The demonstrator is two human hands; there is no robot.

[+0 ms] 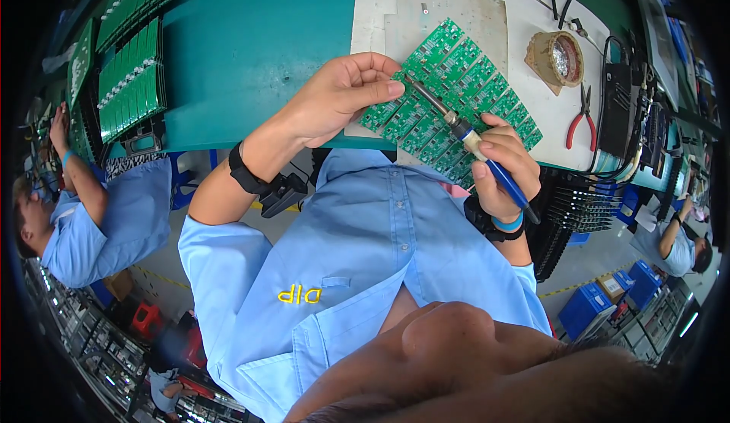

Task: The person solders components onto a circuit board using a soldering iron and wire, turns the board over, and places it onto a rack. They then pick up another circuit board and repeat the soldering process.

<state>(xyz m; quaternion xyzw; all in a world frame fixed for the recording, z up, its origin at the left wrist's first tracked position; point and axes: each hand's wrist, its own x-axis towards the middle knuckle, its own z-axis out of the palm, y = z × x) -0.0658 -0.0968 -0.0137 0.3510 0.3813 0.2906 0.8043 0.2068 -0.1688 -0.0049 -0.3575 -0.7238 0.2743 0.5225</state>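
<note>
Teal work surface [251, 35] carries a pale mat [532, 20], on which a green panel of circuit boards [456, 96] lies tilted, its lower edge at the surface's near edge. Left hand [342, 92] is closed in a pinch at the panel's left edge, thumb and fingertips together on the boards. Right hand [502, 168] is clamped around the blue handle of a soldering iron [468, 138]; the metal tip rests on the panel just beside the left fingertips. Black wrist strap [255, 180] on the left forearm. Red-handled pliers [582, 123] and a round tip-cleaner holder [559, 58] lie on the mat, well apart to the right. Racks of green boards [133, 66] stand at the far left. Other people in blue shirts work at both sides.
</note>
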